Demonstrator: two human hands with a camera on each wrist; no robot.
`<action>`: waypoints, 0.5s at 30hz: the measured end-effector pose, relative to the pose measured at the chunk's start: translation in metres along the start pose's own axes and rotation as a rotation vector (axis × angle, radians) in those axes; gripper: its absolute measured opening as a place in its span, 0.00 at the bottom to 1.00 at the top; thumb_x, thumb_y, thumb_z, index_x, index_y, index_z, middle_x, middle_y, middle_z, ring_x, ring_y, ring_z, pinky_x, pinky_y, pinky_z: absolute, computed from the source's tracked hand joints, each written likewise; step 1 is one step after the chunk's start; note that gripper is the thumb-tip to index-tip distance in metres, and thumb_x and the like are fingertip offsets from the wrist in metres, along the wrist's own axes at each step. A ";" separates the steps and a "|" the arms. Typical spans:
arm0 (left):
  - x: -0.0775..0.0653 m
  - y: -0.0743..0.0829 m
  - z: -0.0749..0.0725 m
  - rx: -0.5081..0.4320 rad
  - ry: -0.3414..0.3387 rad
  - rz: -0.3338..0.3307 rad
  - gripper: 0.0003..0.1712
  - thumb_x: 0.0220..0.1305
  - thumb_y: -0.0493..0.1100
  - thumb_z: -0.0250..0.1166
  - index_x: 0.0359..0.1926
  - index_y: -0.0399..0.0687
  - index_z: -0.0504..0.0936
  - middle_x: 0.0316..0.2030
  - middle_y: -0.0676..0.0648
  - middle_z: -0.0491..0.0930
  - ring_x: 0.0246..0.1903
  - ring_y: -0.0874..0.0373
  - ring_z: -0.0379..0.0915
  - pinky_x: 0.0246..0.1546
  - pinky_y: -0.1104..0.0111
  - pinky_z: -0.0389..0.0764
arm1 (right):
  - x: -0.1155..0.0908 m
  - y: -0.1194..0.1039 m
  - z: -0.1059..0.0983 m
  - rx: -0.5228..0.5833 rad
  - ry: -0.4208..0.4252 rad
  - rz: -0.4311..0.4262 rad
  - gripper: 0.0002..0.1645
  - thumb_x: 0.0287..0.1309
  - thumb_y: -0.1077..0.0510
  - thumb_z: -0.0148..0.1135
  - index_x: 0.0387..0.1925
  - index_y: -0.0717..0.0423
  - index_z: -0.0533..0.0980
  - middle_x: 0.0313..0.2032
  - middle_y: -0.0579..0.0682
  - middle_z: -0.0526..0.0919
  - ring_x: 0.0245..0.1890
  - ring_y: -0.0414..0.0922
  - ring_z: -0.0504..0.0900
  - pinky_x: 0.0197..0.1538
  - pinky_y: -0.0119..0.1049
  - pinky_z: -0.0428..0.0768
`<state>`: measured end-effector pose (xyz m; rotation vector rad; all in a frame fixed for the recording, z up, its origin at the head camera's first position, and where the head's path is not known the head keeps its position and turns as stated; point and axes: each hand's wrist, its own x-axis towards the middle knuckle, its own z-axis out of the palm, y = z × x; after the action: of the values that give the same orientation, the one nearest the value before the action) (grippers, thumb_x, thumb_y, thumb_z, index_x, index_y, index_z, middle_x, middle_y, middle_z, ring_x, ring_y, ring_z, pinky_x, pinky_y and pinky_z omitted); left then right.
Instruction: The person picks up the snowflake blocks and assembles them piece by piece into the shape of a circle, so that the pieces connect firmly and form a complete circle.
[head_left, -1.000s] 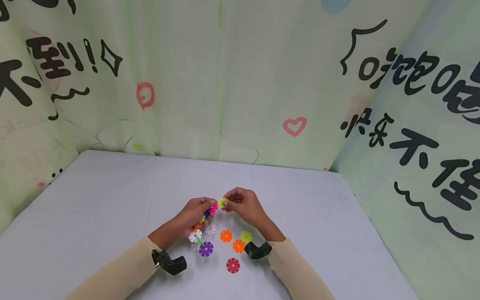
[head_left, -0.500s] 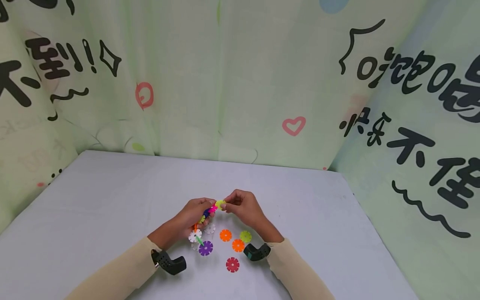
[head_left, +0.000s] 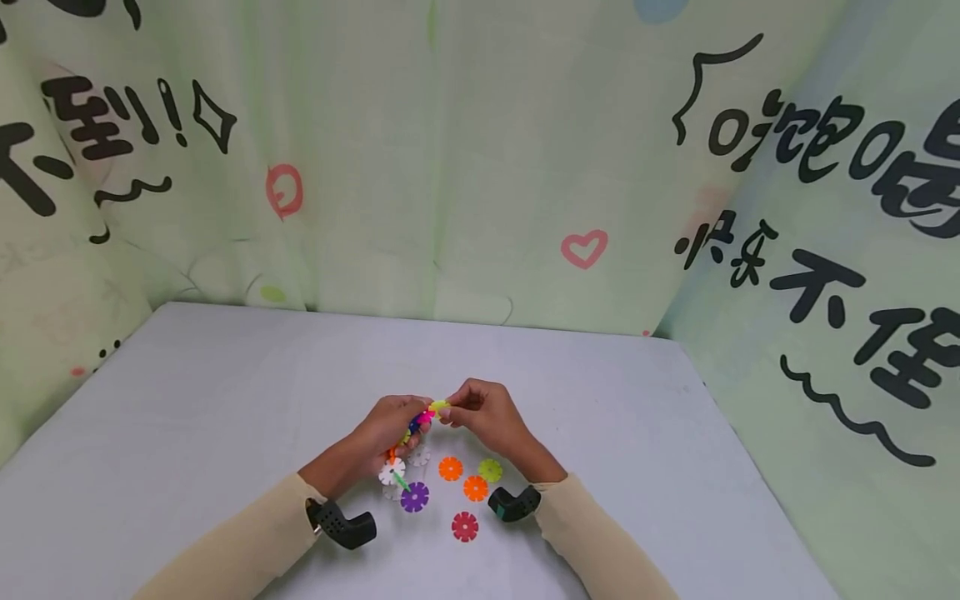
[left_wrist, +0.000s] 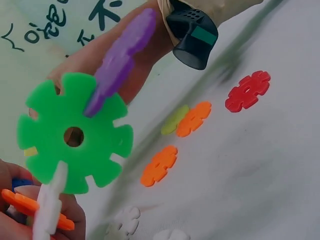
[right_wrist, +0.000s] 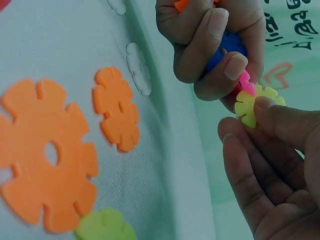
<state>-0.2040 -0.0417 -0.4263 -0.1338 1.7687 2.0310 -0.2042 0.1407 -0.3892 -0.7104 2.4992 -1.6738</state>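
Note:
My left hand [head_left: 381,432] grips a chain of notched plastic discs. Purple [head_left: 415,497], green [left_wrist: 42,132], white [left_wrist: 46,212] and orange [left_wrist: 22,201] discs hang from it at the near end. A blue disc [right_wrist: 231,46] shows between its fingers, with a pink disc [right_wrist: 246,84] at the far end. Between thumb and fingers, my right hand [head_left: 486,414] pinches a yellow disc [right_wrist: 245,108]. The yellow disc's edge meets the pink one; how deep the notches sit in each other cannot be told. Part of the chain is hidden in the left hand.
Loose discs lie on the white table [head_left: 300,367] below the hands: two orange, with one orange disc [head_left: 450,468] farther off, a yellow-green disc [head_left: 491,470], a red disc [head_left: 465,527] and pale ones [right_wrist: 138,69]. A printed curtain [head_left: 360,167] stands behind the table.
The right hand has moved slightly left, bringing the yellow disc from a small gap to contact with the pink disc. The yellow disc has tilted. The left hand has stayed almost still.

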 end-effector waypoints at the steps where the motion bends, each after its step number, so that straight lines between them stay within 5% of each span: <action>1: 0.001 -0.001 0.000 -0.013 -0.006 0.003 0.22 0.76 0.48 0.51 0.63 0.41 0.71 0.26 0.48 0.72 0.15 0.62 0.60 0.15 0.78 0.66 | 0.000 -0.001 0.000 -0.015 0.007 -0.001 0.04 0.58 0.70 0.64 0.34 0.70 0.77 0.33 0.60 0.84 0.33 0.53 0.85 0.38 0.34 0.82; 8: 0.006 -0.006 0.002 0.010 -0.001 0.034 0.21 0.76 0.48 0.49 0.61 0.41 0.70 0.29 0.46 0.74 0.18 0.60 0.64 0.19 0.75 0.71 | 0.007 0.037 -0.001 -0.070 0.018 0.057 0.08 0.58 0.64 0.67 0.40 0.62 0.78 0.33 0.52 0.83 0.33 0.46 0.84 0.38 0.34 0.82; 15: 0.002 -0.002 0.000 0.050 0.062 0.059 0.19 0.76 0.45 0.48 0.59 0.39 0.72 0.31 0.44 0.77 0.22 0.57 0.69 0.28 0.72 0.76 | 0.002 0.039 -0.007 -0.236 -0.131 0.159 0.13 0.62 0.59 0.65 0.47 0.59 0.80 0.32 0.45 0.82 0.32 0.42 0.79 0.37 0.33 0.80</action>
<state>-0.2053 -0.0410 -0.4285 -0.1318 1.8804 2.0416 -0.2211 0.1578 -0.4207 -0.5967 2.6067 -1.2542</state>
